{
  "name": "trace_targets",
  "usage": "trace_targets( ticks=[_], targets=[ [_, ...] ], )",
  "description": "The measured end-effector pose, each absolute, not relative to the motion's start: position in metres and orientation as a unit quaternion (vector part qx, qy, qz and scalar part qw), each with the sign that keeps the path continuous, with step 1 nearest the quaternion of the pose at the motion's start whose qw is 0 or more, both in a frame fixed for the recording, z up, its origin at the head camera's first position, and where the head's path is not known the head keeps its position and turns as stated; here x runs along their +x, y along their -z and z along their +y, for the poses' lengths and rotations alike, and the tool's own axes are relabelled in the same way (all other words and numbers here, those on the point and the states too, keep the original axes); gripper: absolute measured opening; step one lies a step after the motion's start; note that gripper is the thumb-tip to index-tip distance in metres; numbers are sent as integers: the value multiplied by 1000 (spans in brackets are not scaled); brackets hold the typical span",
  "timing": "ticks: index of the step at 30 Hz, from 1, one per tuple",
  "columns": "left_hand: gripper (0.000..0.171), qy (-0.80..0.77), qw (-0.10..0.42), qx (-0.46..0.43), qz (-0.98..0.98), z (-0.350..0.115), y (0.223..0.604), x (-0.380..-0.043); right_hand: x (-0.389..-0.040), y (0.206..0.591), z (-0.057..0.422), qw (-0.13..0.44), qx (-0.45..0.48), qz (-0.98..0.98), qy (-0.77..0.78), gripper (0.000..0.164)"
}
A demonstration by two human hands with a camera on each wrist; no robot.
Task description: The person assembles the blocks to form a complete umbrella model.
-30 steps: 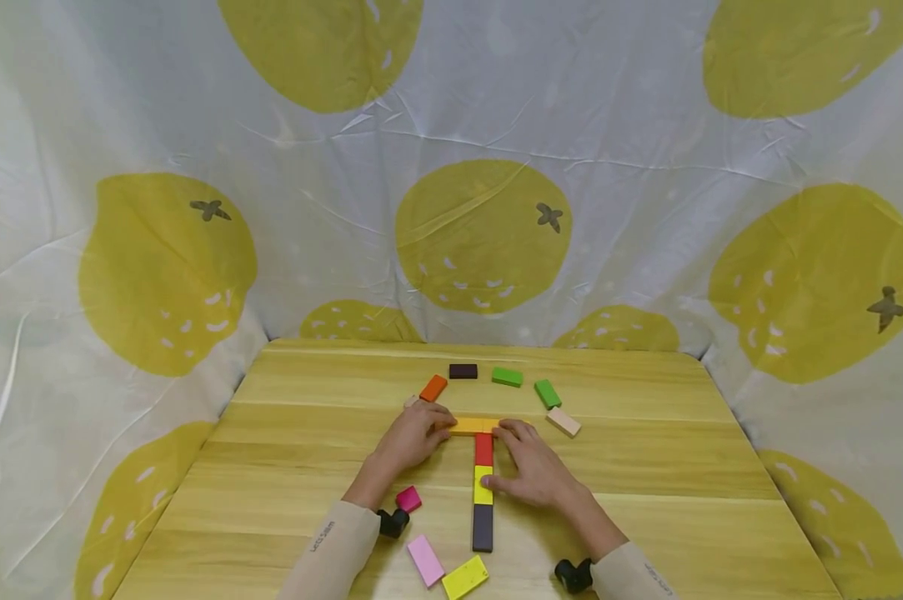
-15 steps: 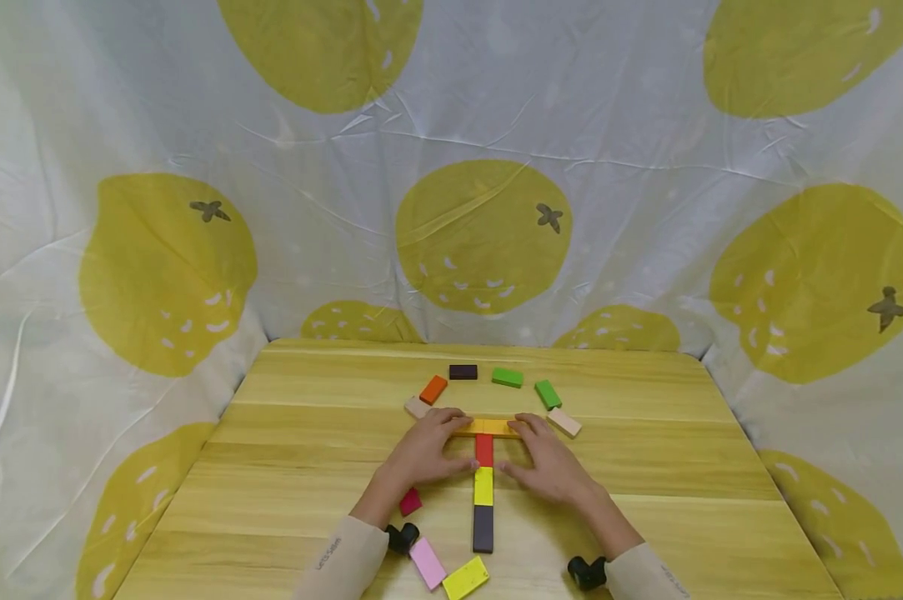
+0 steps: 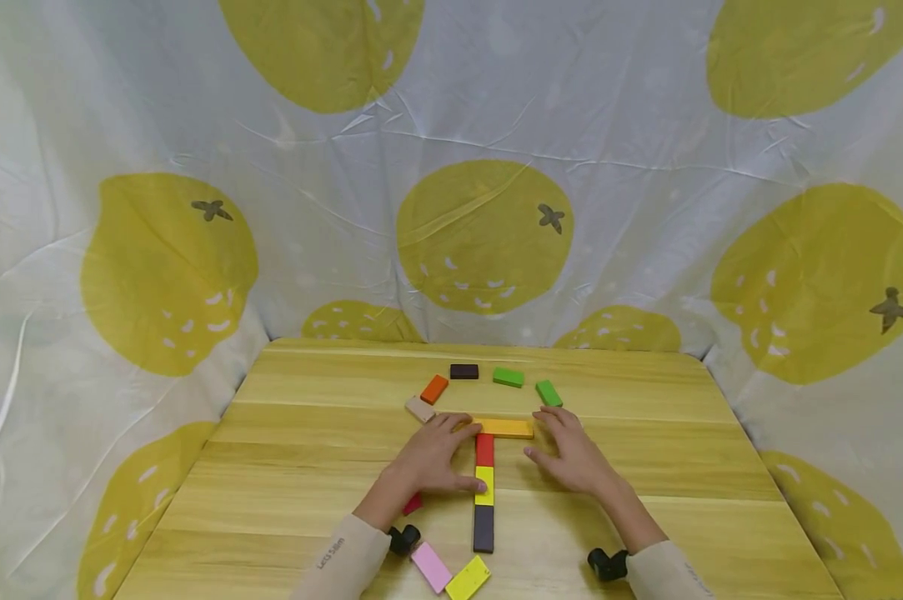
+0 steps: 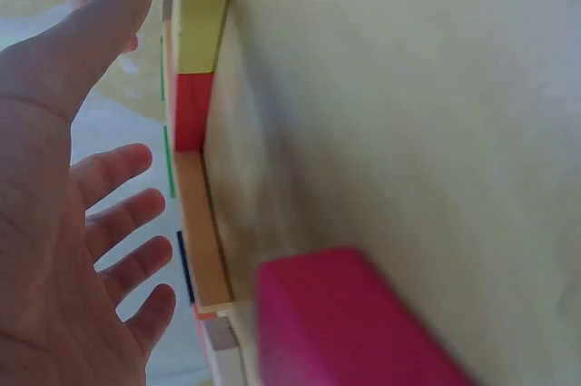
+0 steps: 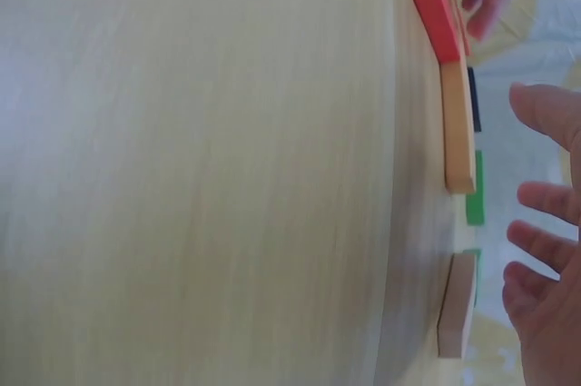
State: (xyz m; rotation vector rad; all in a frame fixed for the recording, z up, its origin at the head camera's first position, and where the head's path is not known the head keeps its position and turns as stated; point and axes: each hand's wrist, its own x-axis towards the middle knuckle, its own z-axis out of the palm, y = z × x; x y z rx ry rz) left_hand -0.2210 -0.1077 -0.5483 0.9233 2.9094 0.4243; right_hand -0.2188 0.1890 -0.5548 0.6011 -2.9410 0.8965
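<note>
Flat wooden blocks form a T on the table in the head view. Its crossbar is orange blocks (image 3: pixel 507 428); a red block (image 3: pixel 484 450), a yellow block (image 3: pixel 484 493) and a dark block (image 3: pixel 484 529) run down from it. My left hand (image 3: pixel 436 460) hovers with fingers spread over the crossbar's left end, thumb over the yellow block. In the left wrist view its fingers hold nothing. Beyond the crossbar's right end is my right hand (image 3: pixel 577 457), fingers loosely extended and nothing in them. It hides most of a beige block (image 5: pixel 457 304), visible in the right wrist view.
Around the T curve a beige block (image 3: pixel 420 408), an orange-red block (image 3: pixel 433 389), a black block (image 3: pixel 464 372) and two green blocks (image 3: pixel 508 377). Nearer lie a magenta block (image 4: pixel 336 322), a pink block (image 3: pixel 432 567) and another yellow block (image 3: pixel 469 578). A lemon-print cloth (image 3: pixel 624 250) hangs behind.
My right hand has drawn off the T to the right, uncovering the crossbar's right end. My left hand has moved right, over the crossbar's left part. The blocks look unmoved.
</note>
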Motion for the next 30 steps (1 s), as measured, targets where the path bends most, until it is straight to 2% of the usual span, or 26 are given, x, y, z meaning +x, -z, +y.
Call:
trace_targets(
  ticks=[6,12,30],
  targets=[
    [96,-140,31,303,942,-106,537,-221,-219,555,202,22,182,-937,-296,67],
    [101,-133,56,304,942,-100,539,-220,-220,552,214,25,175,-936,-304,64],
    [105,-100,56,297,948,-95,548,-218,-227,567,224,58,166,-942,-285,41]
  ],
)
